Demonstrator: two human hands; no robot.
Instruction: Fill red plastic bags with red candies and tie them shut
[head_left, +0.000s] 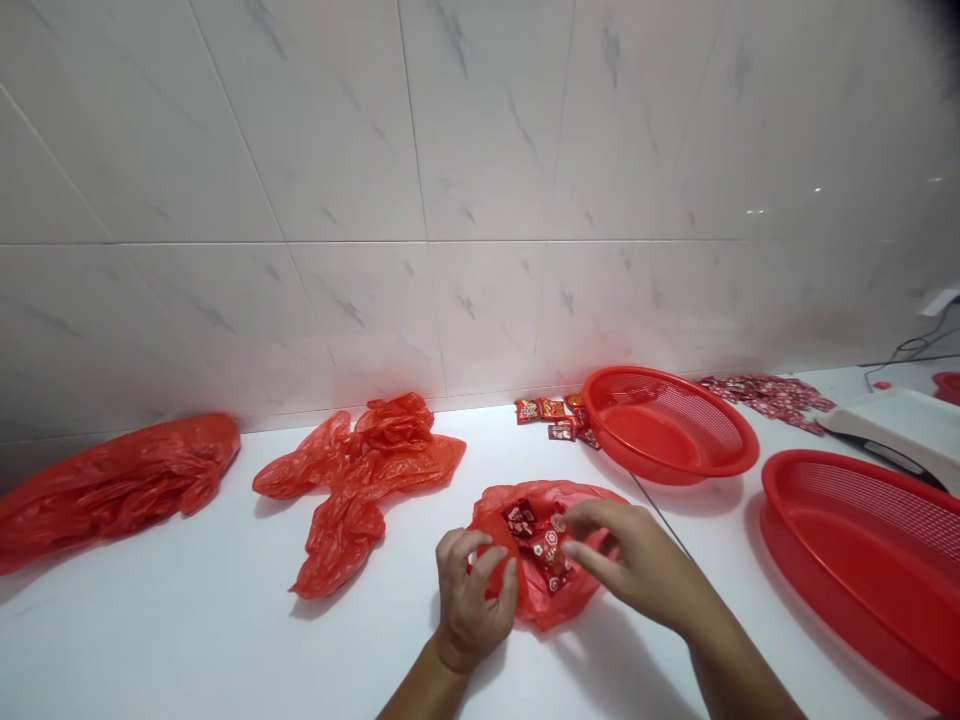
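Note:
A small red plastic bag (551, 600) lies on the white counter (187, 640) right in front of me, with several red wrapped candies (541, 545) inside it. My left hand (474, 598) grips the bag's left edge, fingers curled round the plastic. My right hand (634, 560) hovers over the bag's right side, fingers bent and apart, fingertips touching the candies and the bag's rim.
Two crumpled red bags lie to the left: one (364, 480) at centre-left, a larger one (112, 485) far left. A round red basket (667, 425) sits behind, another red basket (870, 560) at right. Loose candies (551, 412) and a candy pile (769, 395) line the tiled wall. A white scale (896, 425) stands far right.

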